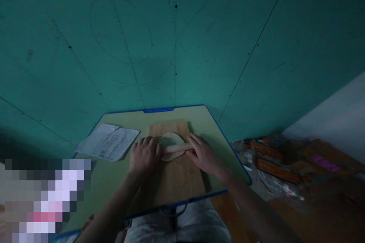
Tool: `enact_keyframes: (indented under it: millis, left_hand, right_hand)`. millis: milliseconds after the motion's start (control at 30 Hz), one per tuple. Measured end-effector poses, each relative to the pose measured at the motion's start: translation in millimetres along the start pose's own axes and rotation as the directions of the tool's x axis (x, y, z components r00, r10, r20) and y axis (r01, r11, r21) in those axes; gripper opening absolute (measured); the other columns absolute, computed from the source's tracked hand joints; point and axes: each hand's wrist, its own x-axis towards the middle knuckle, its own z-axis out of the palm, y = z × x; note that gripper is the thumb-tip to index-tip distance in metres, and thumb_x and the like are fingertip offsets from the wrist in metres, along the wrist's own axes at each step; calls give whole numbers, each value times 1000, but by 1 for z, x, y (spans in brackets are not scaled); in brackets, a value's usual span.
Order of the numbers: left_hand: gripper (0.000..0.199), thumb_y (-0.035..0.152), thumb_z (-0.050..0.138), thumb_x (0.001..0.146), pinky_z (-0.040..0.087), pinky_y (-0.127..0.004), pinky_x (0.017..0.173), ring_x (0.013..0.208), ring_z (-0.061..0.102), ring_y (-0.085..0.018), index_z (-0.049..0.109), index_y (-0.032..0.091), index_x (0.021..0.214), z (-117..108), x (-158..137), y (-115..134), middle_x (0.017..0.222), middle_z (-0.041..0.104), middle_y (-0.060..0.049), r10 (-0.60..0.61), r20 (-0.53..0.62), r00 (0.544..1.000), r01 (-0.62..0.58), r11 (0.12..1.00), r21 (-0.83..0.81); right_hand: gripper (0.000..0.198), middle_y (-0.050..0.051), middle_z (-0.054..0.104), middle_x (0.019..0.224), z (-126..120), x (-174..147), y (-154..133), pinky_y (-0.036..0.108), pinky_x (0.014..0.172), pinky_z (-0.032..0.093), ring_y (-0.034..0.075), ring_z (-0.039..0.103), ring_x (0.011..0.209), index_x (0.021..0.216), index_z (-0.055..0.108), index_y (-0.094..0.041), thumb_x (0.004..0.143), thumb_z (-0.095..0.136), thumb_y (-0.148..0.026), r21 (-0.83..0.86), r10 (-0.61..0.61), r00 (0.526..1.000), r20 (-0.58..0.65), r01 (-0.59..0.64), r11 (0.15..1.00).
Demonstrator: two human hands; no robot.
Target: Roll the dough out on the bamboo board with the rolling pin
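A flat, round piece of dough (172,136) lies on a wooden cutting board (173,182). Across the dough runs a pale rolling pin (177,148), tilted slightly up to the right. My left hand (146,154) is closed over its left end, with the knuckles bent. At the opposite end, my right hand (202,152) grips the pin between thumb and fingers. The tips of both ends are hidden by my hands. The dough reaches beyond the pin on the far and near sides.
The board rests on a small blue-edged table (212,133) against a green wall (176,45). Printed papers (110,141) lie at the table's left. On the floor at the right are plastic-wrapped orange items (276,167) and a cardboard box (322,152). The lower left is pixelated.
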Motion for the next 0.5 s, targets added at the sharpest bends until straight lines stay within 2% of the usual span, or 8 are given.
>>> enact_keyframes:
  millis: [67, 133, 233, 333, 500]
  left_hand:
    - [35, 37, 38, 99, 49, -49, 92, 107, 63, -31, 67, 18, 106, 1, -11, 2, 112, 70, -13, -9, -19, 1000, 9, 1000, -11]
    - [35, 34, 38, 99, 42, -58, 104, 119, 59, -33, 65, 18, 116, 5, -18, 2, 122, 68, -14, -35, -58, 998, 35, 999, 6]
    - [41, 30, 34, 100, 39, -60, 107, 130, 52, -35, 60, 19, 130, 15, -21, 1, 134, 63, -16, -60, -95, 994, 62, 998, 21]
    - [45, 33, 34, 100, 43, -56, 106, 134, 49, -35, 59, 19, 135, 22, -9, 1, 140, 59, -17, -42, -83, 996, 44, 999, 23]
    - [43, 35, 37, 99, 44, -53, 105, 137, 46, -36, 63, 20, 130, 26, 34, 5, 143, 58, -13, -1, -17, 1000, 2, 999, 43]
  right_hand:
    - [52, 19, 49, 150, 0, -16, -7, 51, 113, 41, 31, 46, 139, 145, 48, -11, 98, 51, -33, -10, 3, 1000, -8, -3, 1000]
    - [54, 20, 49, 150, -1, -26, -13, 52, 114, 41, 32, 45, 140, 146, 47, -11, 97, 54, -31, -31, 3, 1000, -10, -3, 1000]
    - [60, 19, 47, 152, -3, -34, -21, 54, 115, 40, 33, 43, 142, 150, 43, -14, 94, 59, -32, -38, -41, 999, -17, 40, 998]
    - [69, 19, 44, 154, -5, -40, -23, 55, 114, 42, 35, 42, 142, 153, 38, -17, 92, 64, -36, -22, -64, 998, -15, 64, 998]
    - [88, 21, 42, 154, 5, -43, -16, 56, 112, 44, 35, 44, 141, 160, 19, -16, 90, 68, -35, 10, -111, 994, -11, 111, 994]
